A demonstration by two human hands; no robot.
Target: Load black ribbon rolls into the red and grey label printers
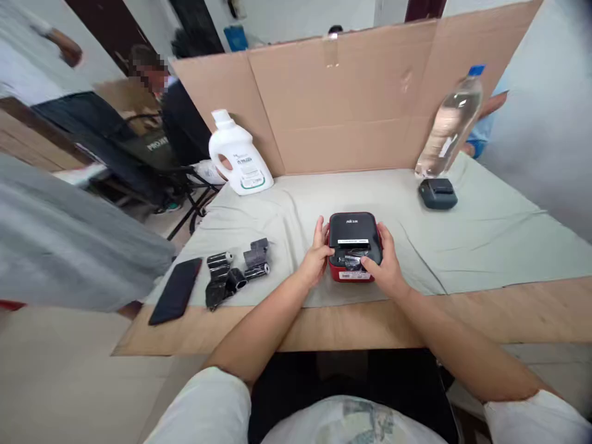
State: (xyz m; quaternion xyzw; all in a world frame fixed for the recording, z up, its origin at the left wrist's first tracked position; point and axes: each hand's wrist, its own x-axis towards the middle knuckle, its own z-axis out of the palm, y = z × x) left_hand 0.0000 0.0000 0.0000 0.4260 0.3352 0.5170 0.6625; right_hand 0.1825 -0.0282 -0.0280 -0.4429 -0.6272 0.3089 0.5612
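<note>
A square device (pixel 352 229), black on top with red lower sides, lies on the cloth in front of me. It looks like a small label printer. My left hand (pixel 317 254) grips its left side, thumb on the top edge and fingers down the side. My right hand (pixel 386 262) grasps the right side, its thumb pressing near a shiny clear-plastic piece (pixel 351 259) on the front part of the top. White label strips show on the lid and the front side. The fingers beneath the device are partly hidden.
Left of my hands are several black-wrapped rolls (pixel 224 277) and a dark phone-like slab (pixel 176 290). A white jug (pixel 240 154), a clear bottle (pixel 451 126) and a small dark device (pixel 438 193) stand near a cardboard screen (pixel 342 111). Other people are at the left and behind the screen.
</note>
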